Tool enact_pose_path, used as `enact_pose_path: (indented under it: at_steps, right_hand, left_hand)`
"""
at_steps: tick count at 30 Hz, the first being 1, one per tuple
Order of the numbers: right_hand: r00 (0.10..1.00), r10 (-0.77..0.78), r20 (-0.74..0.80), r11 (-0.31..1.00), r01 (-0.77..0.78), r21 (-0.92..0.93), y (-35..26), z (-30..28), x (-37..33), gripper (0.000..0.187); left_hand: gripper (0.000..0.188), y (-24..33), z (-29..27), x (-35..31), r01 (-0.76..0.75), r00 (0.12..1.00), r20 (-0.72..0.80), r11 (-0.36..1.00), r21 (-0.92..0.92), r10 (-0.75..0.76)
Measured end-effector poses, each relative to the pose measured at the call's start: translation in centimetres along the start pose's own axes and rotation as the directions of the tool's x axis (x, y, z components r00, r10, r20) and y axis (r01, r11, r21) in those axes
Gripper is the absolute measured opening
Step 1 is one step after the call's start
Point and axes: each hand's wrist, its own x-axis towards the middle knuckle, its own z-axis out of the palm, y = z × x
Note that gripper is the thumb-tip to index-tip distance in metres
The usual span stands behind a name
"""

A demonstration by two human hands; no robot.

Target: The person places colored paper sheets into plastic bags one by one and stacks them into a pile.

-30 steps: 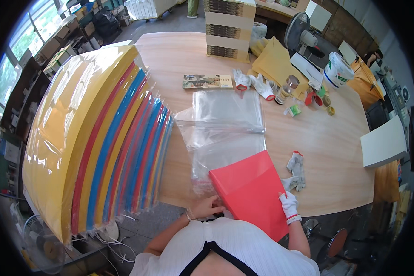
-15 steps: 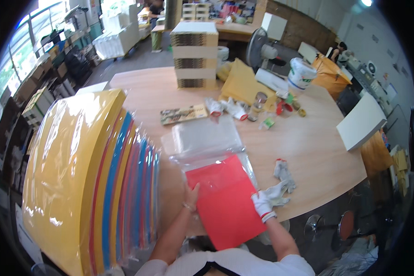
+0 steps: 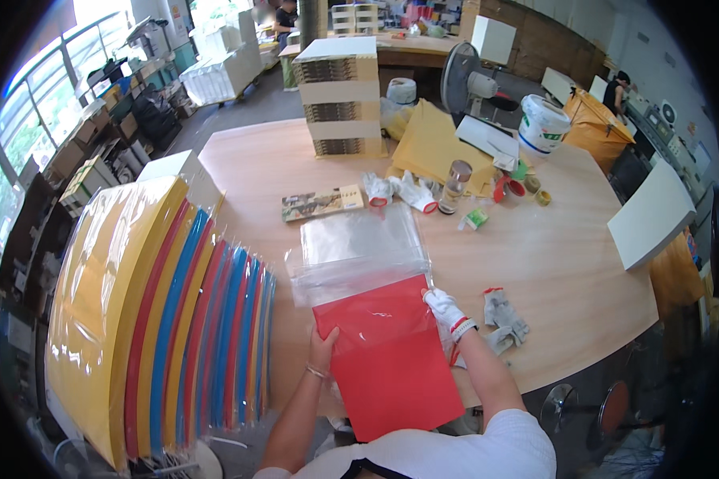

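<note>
A red sheet, perhaps a folder (image 3: 395, 383), lies at the table's near edge, its lower part overhanging toward my body. Its upper part is inside a clear plastic bag (image 3: 359, 289). My bare left hand (image 3: 322, 349) is closed on the left edge, thumb on top. My right hand (image 3: 445, 311), in a white glove with a red cuff, pinches the upper right edge, where sheet and bag meet. Beyond lies a pile of clear bags (image 3: 363, 235). To the left leans a tall stack of plastic-wrapped yellow, red and blue folders (image 3: 104, 319).
Grey work gloves (image 3: 505, 315) lie right of my right hand. Farther back are a book (image 3: 321, 203), white gloves (image 3: 399, 191), a glass jar (image 3: 455, 188), tape rolls (image 3: 513, 188), a white bucket (image 3: 543, 125), a tall book stack (image 3: 342, 96) and a fan (image 3: 461, 78).
My right hand has moved up along the sheet's right edge to its upper corner. My left hand stays at the left edge. The whole view has shifted slightly.
</note>
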Motion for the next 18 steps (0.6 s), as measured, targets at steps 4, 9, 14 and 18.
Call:
enact_pose_path:
  at_steps: [4,9,14,18]
  right_hand:
    - [0.997,-0.007,-0.071,0.993,-0.001,-0.114,3.2,0.5,-3.0,0.039]
    - [0.998,-0.056,0.01,0.964,0.057,-0.26,6.5,0.2,-8.8,0.034]
    - [0.984,0.088,-0.156,0.98,-0.113,-0.162,10.4,3.7,-15.4,0.035]
    - [0.976,0.098,-0.195,0.984,-0.125,-0.128,13.5,5.7,-20.9,0.037]
  left_hand:
    - [0.042,-0.4,0.2,-2.4,0.165,0.986,-0.004,0.985,-0.059,-0.166]
    - [0.045,-4.2,-1.4,-5.9,0.183,0.983,0.002,0.98,0.074,-0.184]
    - [0.045,-3.7,-3.9,-11.5,0.153,0.982,0.096,0.983,0.101,-0.163]
    - [0.044,-2.7,-5.5,-16.9,0.133,0.982,0.119,0.986,0.103,-0.145]
